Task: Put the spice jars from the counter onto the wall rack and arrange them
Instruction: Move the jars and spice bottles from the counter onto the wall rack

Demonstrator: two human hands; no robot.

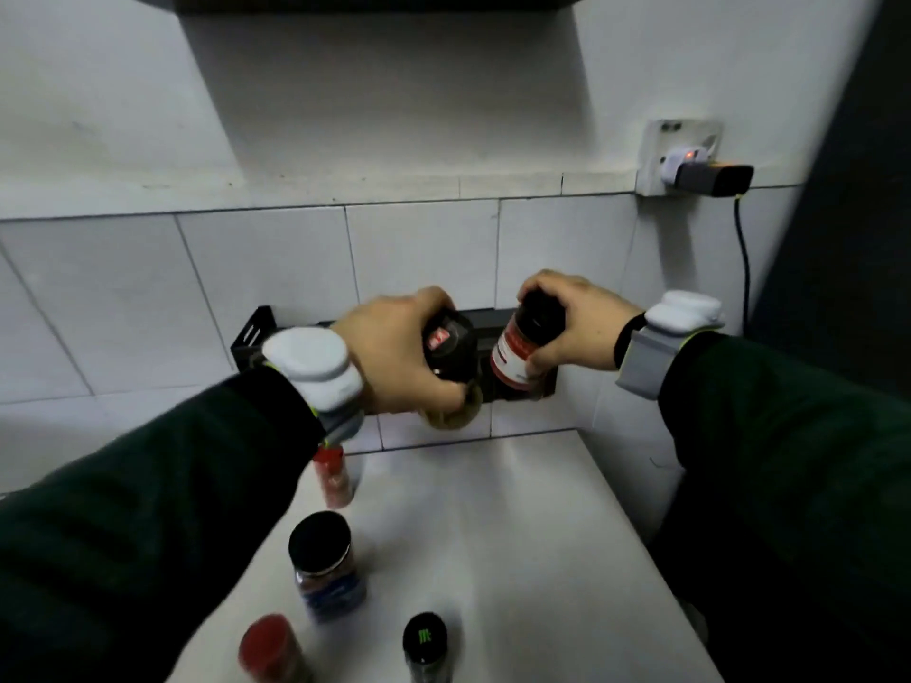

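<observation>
I count six spice jars. Two are up at the wall rack [256, 330], one in my left hand [399, 350] and one in my right hand [574, 320]. Four stand below the wall rack on the counter [542, 534]: two red-capped, two black-capped. One wall rack, one counter.

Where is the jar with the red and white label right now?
The red-and-white-labelled jar is in the right hand, tilted over the right end of the black wall rack, beside the dark jar held by the left hand.
</observation>
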